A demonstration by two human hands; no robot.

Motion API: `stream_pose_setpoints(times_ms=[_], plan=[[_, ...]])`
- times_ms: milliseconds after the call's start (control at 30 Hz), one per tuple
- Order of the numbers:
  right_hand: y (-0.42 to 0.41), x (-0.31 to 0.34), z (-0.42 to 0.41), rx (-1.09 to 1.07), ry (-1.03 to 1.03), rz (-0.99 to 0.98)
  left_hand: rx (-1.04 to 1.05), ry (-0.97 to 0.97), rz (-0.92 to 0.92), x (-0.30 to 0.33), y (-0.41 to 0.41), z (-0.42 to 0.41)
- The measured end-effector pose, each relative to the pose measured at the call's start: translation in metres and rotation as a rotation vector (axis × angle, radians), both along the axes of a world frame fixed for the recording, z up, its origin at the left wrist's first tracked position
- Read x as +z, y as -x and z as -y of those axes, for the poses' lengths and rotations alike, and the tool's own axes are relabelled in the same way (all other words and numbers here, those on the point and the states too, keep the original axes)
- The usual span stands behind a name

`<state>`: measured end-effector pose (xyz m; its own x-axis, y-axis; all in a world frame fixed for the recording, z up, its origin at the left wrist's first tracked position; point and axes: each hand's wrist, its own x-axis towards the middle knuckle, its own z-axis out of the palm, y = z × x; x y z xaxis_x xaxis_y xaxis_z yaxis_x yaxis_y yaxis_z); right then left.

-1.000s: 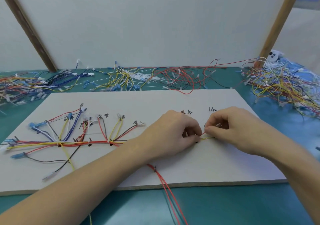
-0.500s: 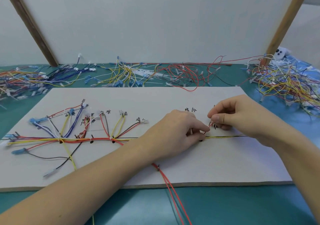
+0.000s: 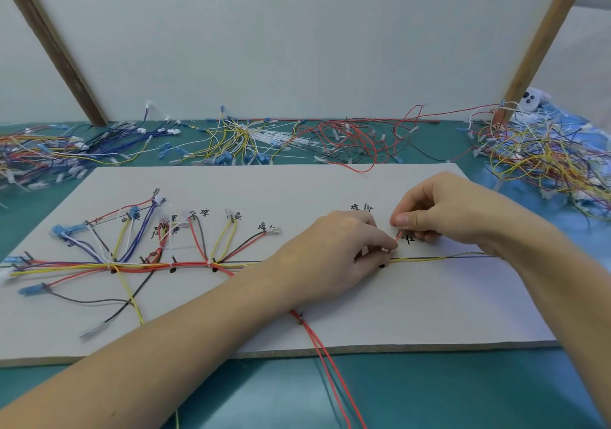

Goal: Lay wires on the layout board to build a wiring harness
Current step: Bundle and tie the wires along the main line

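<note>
Red wire [image 3: 397,237] end, lifted off the trunk a moment ago, is now pinched in the right hand [image 3: 443,212] and angled toward its label on the layout board [image 3: 429,309]; the left hand [image 3: 334,256] pinches the bundle at the branch point.

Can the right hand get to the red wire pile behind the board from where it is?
Probably yes: the red pile lies just past the board, nothing between, but the right hand is pinching a red wire.
</note>
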<state>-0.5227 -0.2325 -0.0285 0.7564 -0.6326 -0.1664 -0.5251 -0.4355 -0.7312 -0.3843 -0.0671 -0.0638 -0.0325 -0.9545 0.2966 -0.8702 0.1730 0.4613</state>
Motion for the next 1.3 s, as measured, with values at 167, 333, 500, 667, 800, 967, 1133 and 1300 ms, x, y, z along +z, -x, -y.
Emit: stream_pose_setpoints(times_ms=[167, 333, 500, 667, 800, 967, 1133, 1300], plan=[[0.007, -0.01, -0.002, 0.005, 0.041, 0.118, 0.014, 0.003, 0.035, -0.001, 0.002, 0.0], [0.013, -0.012, -0.004, 0.051, 0.143, 0.111, -0.003, -0.043, 0.072, 0.001, 0.005, -0.001], [0.013, -0.009, -0.008, 0.078, 0.344, -0.021, 0.013, -0.093, 0.144, 0.004, 0.008, -0.001], [0.02, -0.007, -0.014, 0.098, 0.386, -0.013, 0.028, -0.121, 0.192, 0.005, 0.01, 0.0], [0.022, -0.007, -0.016, 0.081, 0.407, -0.007, 0.027, -0.129, 0.179, 0.006, 0.009, 0.0], [0.024, -0.015, -0.022, 0.036, 0.447, 0.009, 0.009, -0.155, 0.1, 0.01, 0.005, 0.001], [0.027, -0.011, -0.023, 0.016, 0.366, 0.004, 0.048, -0.176, -0.057, 0.03, -0.006, -0.003], [0.021, -0.008, -0.033, -0.086, 0.367, 0.022, 0.078, -0.187, -0.084, 0.05, -0.028, -0.017]])
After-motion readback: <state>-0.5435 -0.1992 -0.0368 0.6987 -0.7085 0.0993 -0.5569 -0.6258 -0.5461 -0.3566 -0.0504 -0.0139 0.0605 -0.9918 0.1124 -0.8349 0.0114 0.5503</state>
